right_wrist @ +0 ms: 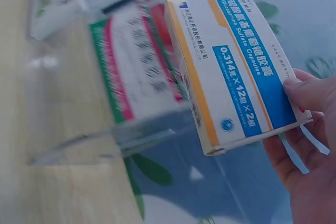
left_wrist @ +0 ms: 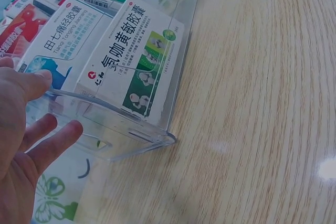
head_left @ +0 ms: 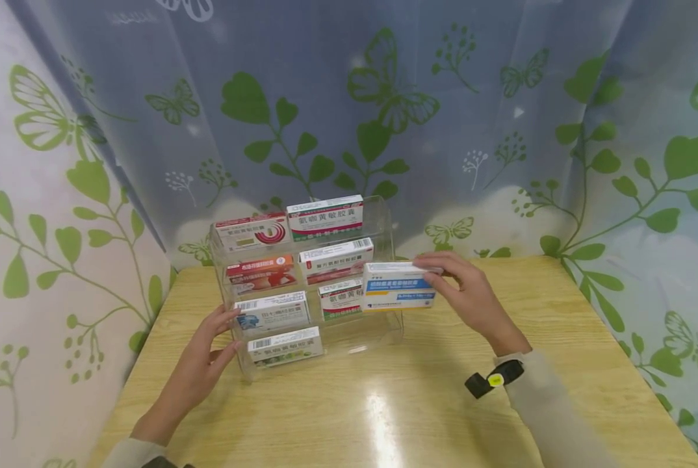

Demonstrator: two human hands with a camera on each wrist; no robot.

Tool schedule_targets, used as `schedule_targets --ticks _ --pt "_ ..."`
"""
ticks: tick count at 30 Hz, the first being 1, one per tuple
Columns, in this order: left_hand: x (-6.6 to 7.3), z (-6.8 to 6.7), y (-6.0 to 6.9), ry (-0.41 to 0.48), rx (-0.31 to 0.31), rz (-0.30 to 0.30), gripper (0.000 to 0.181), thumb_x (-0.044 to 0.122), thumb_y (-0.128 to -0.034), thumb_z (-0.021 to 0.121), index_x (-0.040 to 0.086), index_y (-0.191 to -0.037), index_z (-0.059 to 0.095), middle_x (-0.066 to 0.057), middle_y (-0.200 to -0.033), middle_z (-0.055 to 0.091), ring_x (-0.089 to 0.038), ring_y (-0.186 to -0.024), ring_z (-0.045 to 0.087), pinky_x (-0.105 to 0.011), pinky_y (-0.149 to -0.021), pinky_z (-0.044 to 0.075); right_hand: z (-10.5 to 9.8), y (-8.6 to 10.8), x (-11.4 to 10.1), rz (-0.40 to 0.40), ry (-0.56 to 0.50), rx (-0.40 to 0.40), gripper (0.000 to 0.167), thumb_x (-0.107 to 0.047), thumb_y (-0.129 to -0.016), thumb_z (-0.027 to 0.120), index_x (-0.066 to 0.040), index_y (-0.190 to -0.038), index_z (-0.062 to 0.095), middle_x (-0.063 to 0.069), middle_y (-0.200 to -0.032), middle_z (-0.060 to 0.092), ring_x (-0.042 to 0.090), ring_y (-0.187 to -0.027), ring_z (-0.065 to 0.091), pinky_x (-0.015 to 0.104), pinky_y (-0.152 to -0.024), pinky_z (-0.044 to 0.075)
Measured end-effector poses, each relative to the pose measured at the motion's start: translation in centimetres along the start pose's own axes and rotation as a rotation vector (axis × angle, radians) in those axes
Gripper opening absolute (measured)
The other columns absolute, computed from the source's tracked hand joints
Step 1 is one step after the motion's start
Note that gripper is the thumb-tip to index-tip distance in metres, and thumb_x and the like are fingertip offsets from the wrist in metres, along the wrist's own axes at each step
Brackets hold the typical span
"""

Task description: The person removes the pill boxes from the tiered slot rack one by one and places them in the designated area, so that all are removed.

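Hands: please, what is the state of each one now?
Left hand: open, touching the clear rack.
Right hand: closed, holding the blue-striped medicine box.

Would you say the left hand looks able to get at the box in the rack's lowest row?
Probably yes: the left hand is beside the rack, and nothing covers the lowest box from above.

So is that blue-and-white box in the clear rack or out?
Out: the right hand holds the blue-and-white box, with no wall of the clear rack in front of it.
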State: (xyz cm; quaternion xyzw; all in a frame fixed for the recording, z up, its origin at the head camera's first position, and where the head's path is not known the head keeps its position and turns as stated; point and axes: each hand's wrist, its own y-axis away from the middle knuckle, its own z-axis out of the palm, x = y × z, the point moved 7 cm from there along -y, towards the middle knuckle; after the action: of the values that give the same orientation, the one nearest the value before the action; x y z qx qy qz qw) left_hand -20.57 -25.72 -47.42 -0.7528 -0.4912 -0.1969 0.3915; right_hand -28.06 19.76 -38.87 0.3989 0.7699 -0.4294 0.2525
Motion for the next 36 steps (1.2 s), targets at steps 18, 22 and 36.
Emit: schedule_targets --ticks 18,22,36 --pt "0.0 -0.1 0.0 0.01 -0.008 -0.016 0.062 -0.007 -0.1039 0.067 0.009 -0.161 0.047 -0.033 -0.171 0.032 -0.058 -0.13 0.062 -0.047 -0.085 0.069 -4.9 1.4 10.6 0.321 0.06 0.018 0.037 -0.024 -0.116 0.056 -0.005 -0.146 0.066 0.023 -0.153 0.056 0.02 -0.119 0.072 0.01 -0.088 0.057" --pt "0.0 0.0 0.0 0.005 -0.003 -0.015 0.062 -0.007 -0.104 0.067 0.009 -0.161 0.047 -0.033 -0.171 0.032 -0.058 -0.13 0.062 -0.048 -0.085 0.069 -3.9 2.8 13.2 0.428 0.112 -0.053 0.041 -0.03 -0.118 0.053 -0.007 -0.15 0.064 0.026 -0.156 0.056 0.044 -0.134 0.064 0.035 -0.102 0.061" --pt "0.1 0.0 0.1 -0.002 0.001 -0.026 0.062 -0.005 -0.1045 0.068 0.01 -0.162 0.047 -0.033 -0.171 0.032 -0.058 -0.13 0.062 -0.049 -0.085 0.069 -1.8 4.6 16.2 0.459 0.029 -0.134 0.052 -0.015 -0.116 0.055 0.0 -0.165 0.042 0.031 -0.175 0.026 0.056 -0.161 0.025 0.071 -0.128 0.033"
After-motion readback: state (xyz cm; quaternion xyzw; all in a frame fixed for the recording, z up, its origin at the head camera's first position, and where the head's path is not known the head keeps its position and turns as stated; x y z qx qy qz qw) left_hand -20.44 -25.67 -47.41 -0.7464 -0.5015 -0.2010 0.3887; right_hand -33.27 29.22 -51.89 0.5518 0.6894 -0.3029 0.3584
